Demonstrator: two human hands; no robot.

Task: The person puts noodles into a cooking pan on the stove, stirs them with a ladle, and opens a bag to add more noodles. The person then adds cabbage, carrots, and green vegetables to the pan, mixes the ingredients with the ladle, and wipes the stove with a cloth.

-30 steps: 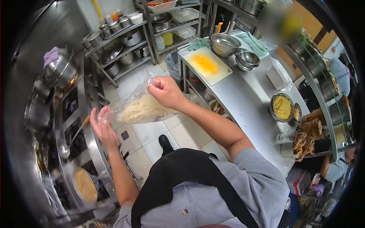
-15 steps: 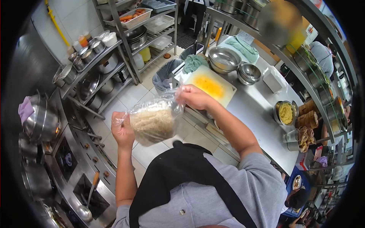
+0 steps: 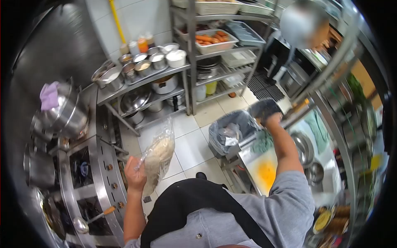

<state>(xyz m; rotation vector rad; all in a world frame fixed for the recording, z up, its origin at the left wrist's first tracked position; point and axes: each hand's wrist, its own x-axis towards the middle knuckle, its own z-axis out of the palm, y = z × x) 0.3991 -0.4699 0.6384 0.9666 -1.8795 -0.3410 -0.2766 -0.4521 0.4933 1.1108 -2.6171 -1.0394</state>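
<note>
My left hand [image 3: 135, 173] is closed on the gathered edge of a clear plastic bag [image 3: 159, 155], which hangs over the floor tiles. Pale, crumbly or stringy food fills the bag; its exact kind I cannot make out. My right arm stretches forward, and my right hand [image 3: 272, 120] is at a dark bin [image 3: 264, 108] beside a bin lined with a clear bag [image 3: 227, 124]. Its fingers are blurred and partly hidden. Below that hand are a green cloth [image 3: 261, 142] and a white cutting board [image 3: 254, 165] stained yellow.
To the left is a stove [image 3: 89, 190] with a lit burner and a ladle [image 3: 82, 224]. Ahead, a low shelf holds several metal pots [image 3: 142, 68] and sauce bottles; a tall rack holds carrots [image 3: 213, 38]. Steel bowls [image 3: 304, 146] stand at right. Another person [image 3: 285, 53] is at the back.
My right hand has let go of the bag and reached forward to the bins. The bag now hangs from my left hand alone. The view has turned left.
</note>
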